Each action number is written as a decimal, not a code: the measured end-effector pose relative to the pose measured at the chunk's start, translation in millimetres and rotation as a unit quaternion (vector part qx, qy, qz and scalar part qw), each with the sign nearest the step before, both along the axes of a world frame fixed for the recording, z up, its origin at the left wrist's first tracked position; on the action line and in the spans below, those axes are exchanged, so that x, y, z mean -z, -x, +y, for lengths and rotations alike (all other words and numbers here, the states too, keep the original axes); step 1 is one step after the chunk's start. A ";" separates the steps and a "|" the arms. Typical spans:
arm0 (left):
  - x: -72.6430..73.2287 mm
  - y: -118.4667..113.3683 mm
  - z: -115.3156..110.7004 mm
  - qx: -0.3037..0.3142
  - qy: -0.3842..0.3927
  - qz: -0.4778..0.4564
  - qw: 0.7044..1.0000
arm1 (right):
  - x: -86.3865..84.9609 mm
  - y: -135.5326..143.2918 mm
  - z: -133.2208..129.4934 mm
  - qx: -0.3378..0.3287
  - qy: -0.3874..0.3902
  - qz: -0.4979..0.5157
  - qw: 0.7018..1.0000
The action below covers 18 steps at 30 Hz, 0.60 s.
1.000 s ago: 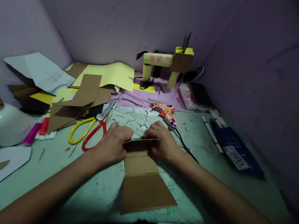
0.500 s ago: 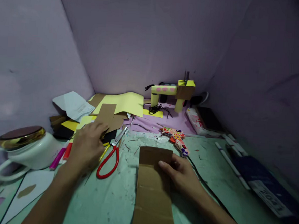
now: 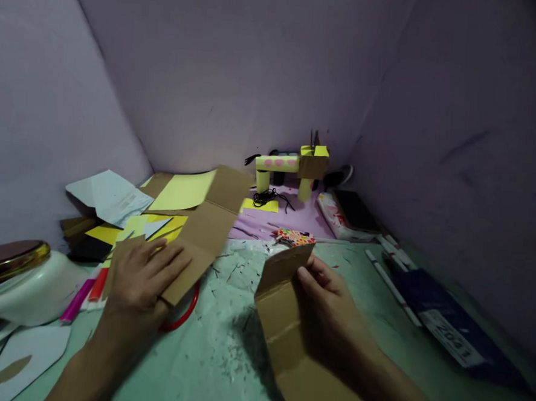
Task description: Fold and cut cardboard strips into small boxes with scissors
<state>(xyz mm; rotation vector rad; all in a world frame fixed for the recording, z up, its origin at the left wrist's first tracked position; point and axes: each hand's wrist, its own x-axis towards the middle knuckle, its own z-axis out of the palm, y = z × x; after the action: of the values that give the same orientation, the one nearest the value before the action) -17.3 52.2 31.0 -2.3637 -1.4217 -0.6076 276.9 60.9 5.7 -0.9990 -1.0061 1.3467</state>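
My left hand point(image 3: 147, 281) is closed on a long creased cardboard strip point(image 3: 214, 221), which slants up and to the right over the table's left side. Under that strip, the red handle of the scissors point(image 3: 187, 313) shows in part. In my right hand point(image 3: 330, 295), a second folded cardboard strip point(image 3: 288, 323) is pinched near its upper end, between thumb and fingers. Its top flap is bent, and its lower part runs out of view at the bottom. Behind it lies a flower-patterned glue gun point(image 3: 295, 237), partly covered by the cardboard.
Yellow paper point(image 3: 184, 189) and cardboard lie at the back left. A giraffe-like paper figure point(image 3: 277, 163) stands at the back. A white cup point(image 3: 31, 289) and a magenta marker point(image 3: 78, 301) are at left; a dark blue packet point(image 3: 451, 326) and a phone point(image 3: 356, 211) at right.
My left hand has taken hold of a cardboard strip from the pile and raised it over the scissors. The strip in my right hand has tilted. The view has shifted slightly.
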 end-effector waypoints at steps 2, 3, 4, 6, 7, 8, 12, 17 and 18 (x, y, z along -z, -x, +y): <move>9.0 -6.0 -7.0 0.091 0.006 0.001 0.996 | -11.9 -6.8 -5.1 0.025 -0.012 -0.009 1.000; 13.1 -9.5 -9.5 0.127 0.013 0.004 0.992 | -17.8 -9.9 -7.1 0.032 -0.022 -0.033 0.999; 16.3 -13.2 -11.6 0.156 0.023 0.007 0.987 | -23.1 -12.1 -8.4 0.037 -0.035 -0.061 0.997; 19.6 -20.1 -14.9 0.198 0.048 0.010 0.979 | -30.3 -13.4 -8.9 0.039 -0.060 -0.124 0.990; 19.7 -22.9 -16.6 0.213 0.058 0.009 0.975 | -31.4 -12.4 -7.9 0.036 -0.072 -0.156 0.984; 19.0 -25.3 -18.4 0.225 0.069 0.008 0.972 | -30.9 -10.3 -6.0 0.032 -0.080 -0.184 0.979; 15.9 -33.1 -30.6 0.247 0.088 -0.003 0.965 | -16.2 2.6 8.2 -0.008 -0.078 -0.234 0.969; 19.5 -34.3 -49.2 0.225 0.103 -0.051 0.968 | -4.7 9.3 22.8 -0.046 -0.054 -0.216 0.974; 18.9 -30.7 -49.9 0.221 0.106 -0.073 0.967 | -5.8 8.1 22.5 -0.046 -0.049 -0.212 0.975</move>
<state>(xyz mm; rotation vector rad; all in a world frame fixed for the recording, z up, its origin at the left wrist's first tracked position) 13.3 2.3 12.1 -2.8930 -1.0544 -0.7862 268.8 83.4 11.5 -1.2053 -1.4387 1.1677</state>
